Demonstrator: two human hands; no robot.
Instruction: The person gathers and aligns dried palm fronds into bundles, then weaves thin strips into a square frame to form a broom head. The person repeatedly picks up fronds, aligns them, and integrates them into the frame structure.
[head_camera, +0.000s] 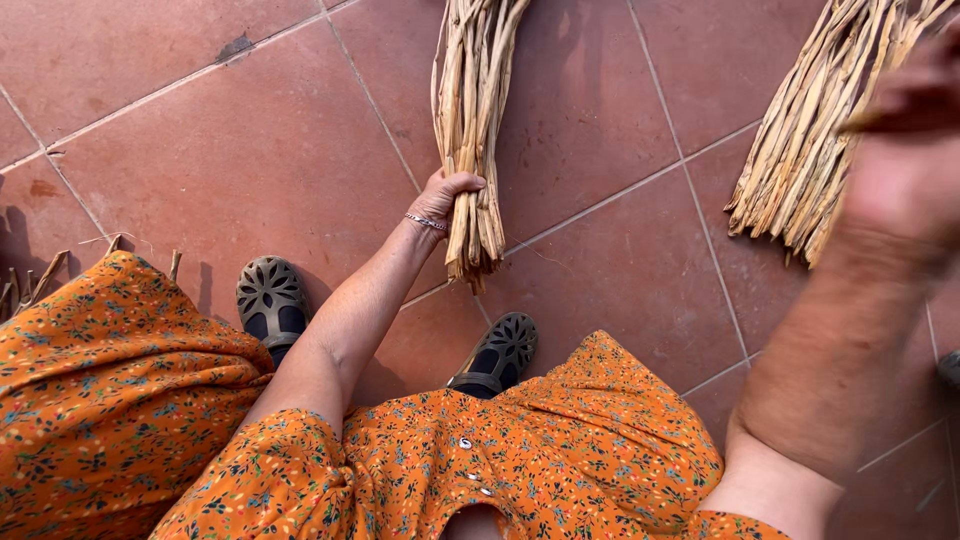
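Dried reed bundle (470, 130) lies on the tiled floor (250, 150); our left hand (442, 198) clasps it just above the cut ends, seemingly light, stiff, brittle; right hand (905, 160) blurred, grip unclear

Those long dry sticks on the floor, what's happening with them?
A person in an orange flowered dress is looking down at a red tiled floor. Their left hand grips a bundle of dried reeds near its lower end, fingers wrapped around it. Their right hand is raised and blurred in front of a second reed bundle lying on the tiles; whether it holds anything is unclear. Two dark shoes show below.
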